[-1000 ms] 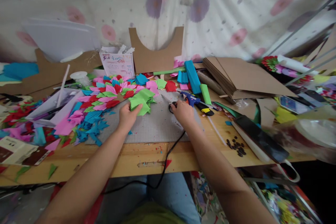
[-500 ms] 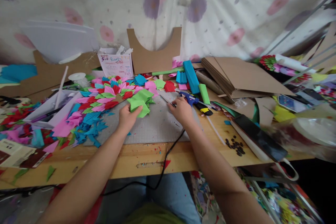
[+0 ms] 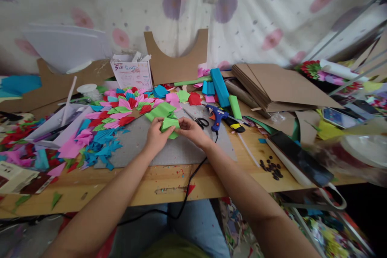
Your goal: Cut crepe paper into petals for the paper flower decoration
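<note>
Both hands meet over the grey cutting mat [image 3: 136, 151]. A folded piece of light green crepe paper [image 3: 170, 123] is gripped by my left hand [image 3: 158, 134] at its left side. My right hand [image 3: 192, 130] pinches the paper's right edge. More green crepe paper [image 3: 161, 111] lies just behind the fingers. Black-handled scissors [image 3: 202, 121] rest on the mat beyond my right hand. The blue glue gun [image 3: 216, 116] stands to their right, its black cord running off the table's front.
Paper petals [image 3: 121, 111] in pink, red, green and blue cover the left side. A white tray [image 3: 79, 117] holds pens. Stacked cardboard [image 3: 281, 88], a yellow-black cutter [image 3: 235, 125], dark beads [image 3: 271, 167] and a phone [image 3: 299, 157] lie to the right.
My right hand has left the scissors, which now lie on the mat, and moved left to the green crepe paper. Both hands now hold the paper, which looks folded smaller.
</note>
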A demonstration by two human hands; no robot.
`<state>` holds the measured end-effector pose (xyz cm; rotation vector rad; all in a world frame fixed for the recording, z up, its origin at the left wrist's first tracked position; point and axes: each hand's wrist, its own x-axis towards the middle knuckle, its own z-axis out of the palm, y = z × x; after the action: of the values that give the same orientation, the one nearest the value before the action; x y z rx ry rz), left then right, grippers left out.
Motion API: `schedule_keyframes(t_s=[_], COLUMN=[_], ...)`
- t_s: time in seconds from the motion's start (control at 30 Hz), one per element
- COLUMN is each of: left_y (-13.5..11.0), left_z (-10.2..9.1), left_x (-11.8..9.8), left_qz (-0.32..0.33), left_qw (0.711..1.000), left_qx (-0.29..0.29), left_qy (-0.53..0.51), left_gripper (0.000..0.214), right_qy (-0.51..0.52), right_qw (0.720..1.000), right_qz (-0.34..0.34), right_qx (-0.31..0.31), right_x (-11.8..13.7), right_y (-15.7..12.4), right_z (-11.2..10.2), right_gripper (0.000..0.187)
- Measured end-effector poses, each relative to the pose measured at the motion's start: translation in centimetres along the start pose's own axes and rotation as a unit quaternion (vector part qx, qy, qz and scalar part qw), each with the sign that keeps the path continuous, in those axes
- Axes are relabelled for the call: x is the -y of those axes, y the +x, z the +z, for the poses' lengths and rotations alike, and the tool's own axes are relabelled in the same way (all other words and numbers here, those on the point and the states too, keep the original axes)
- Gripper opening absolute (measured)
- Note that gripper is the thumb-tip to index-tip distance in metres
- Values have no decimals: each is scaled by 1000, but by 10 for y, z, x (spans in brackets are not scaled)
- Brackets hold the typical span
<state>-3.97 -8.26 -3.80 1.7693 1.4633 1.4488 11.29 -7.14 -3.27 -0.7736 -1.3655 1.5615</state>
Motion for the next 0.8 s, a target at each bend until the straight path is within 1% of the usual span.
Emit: schedule_keyframes(t_s=[0.1, 0.2, 0.27, 0.37, 0.43, 0.5, 0.57, 0.63, 0.67, 0.73, 0.8], left_y=[1, 2, 1, 1, 3, 7, 13, 18, 19, 20, 17], left_z=[2, 7, 11, 14, 12, 7, -1, -10, -13, -19, -21], left_x=[1, 3, 4, 3, 1, 0, 0, 3, 6, 10, 13], left_qz=[-41, -89, -113, -132, -136, -136, -130, -119, -110, -83, -41], left_qw=[999, 991, 984, 976, 973, 969, 964, 965, 969, 984, 997], left_qx=[-10, -4, -2, -1, -5, -29, -72, -105, -109, -97, -61], left_qy=[-32, -98, -140, -175, -188, -204, -219, -210, -191, -124, -33], left_gripper=[16, 23, 26, 29, 28, 27, 26, 25, 24, 21, 20], right_qy=[-5, -8, -13, -34, -48, -46, -26, -5, 2, 11, 17], right_qw=[1000, 999, 998, 997, 994, 991, 986, 981, 978, 975, 973], right_qz=[14, 28, 24, 9, -3, -8, -1, 11, 15, 22, 27], right_qx=[-23, -36, -51, -74, -94, -127, -166, -196, -207, -222, -231], right_x=[-1, -1, 0, 0, 0, 0, 1, 3, 4, 6, 7], right_y=[3, 5, 5, 5, 6, 7, 7, 7, 6, 5, 5], right_z=[-1, -1, 0, 0, -2, -7, -15, -23, -26, -31, -33], right_gripper=[32, 31, 29, 26, 24, 24, 25, 28, 29, 31, 33])
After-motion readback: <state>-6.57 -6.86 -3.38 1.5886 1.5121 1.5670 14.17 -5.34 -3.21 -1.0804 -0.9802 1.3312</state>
